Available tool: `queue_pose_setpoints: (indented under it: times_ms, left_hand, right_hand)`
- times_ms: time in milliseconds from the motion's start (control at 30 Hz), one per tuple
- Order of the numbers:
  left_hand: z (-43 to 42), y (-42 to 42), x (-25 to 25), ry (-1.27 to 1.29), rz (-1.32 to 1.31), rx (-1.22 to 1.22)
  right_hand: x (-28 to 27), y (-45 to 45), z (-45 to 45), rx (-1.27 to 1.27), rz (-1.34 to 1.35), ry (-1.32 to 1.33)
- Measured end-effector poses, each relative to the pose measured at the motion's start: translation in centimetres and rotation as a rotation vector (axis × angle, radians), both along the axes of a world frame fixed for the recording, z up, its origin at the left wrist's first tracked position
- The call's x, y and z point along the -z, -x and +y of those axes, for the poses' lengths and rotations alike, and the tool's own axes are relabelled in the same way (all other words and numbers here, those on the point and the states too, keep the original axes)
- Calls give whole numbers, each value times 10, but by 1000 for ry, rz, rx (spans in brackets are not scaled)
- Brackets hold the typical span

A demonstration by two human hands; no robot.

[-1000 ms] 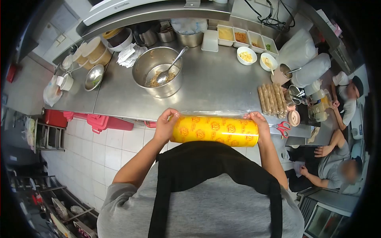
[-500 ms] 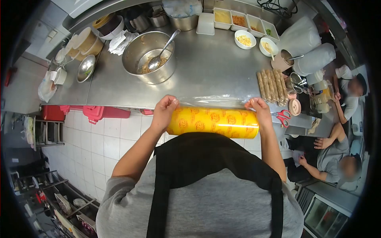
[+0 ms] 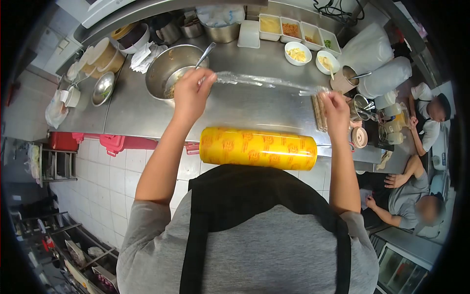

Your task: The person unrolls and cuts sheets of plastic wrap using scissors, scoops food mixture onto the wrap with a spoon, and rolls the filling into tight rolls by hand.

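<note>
Clear plastic wrap (image 3: 264, 81) stretches between my two hands above the steel counter. My left hand (image 3: 192, 93) pinches its left end, in front of the metal pot (image 3: 159, 63). On the right, my right hand (image 3: 336, 110) pinches the other end, partly covering the wrapped rolls (image 3: 319, 113). The yellow plastic wrap roll (image 3: 257, 148) with red print lies at the counter's front edge, close to my apron, and the film runs out from it toward my hands. A spoon handle (image 3: 205, 55) sticks out of the pot.
White trays of toppings (image 3: 292, 30) and two white bowls (image 3: 297, 53) stand at the back right. A metal bowl (image 3: 104, 89) sits at the left. Two people (image 3: 406, 193) are at the right. A pink bin (image 3: 122, 143) is under the counter.
Both hands have moved forward and up from beside the roll, drawing the plastic wrap out over the counter. My left hand now covers part of the pot, my right hand part of the rolls.
</note>
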State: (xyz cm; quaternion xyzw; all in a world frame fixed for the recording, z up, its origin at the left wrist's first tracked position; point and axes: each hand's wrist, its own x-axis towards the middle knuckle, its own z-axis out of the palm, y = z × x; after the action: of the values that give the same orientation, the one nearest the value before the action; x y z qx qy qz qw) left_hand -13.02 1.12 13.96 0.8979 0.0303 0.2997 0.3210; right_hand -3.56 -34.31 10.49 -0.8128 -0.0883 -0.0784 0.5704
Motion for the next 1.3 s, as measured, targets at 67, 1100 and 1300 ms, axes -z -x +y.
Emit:
queue_pose_setpoints:
  times_ms: [67, 1100, 1300]
  left_hand:
    - [-6, -32, -2, -173, -16, -40]
    - [1, -185, 131, -731, 649, -153]
    - [5, -192, 136, -736, 583, -188]
  right_hand:
    - [17, -42, 9, 10, -16, -57]
    - [90, -148, 71, -67, 125, 924]
    - [96, -162, 66, -79, 98, 908]
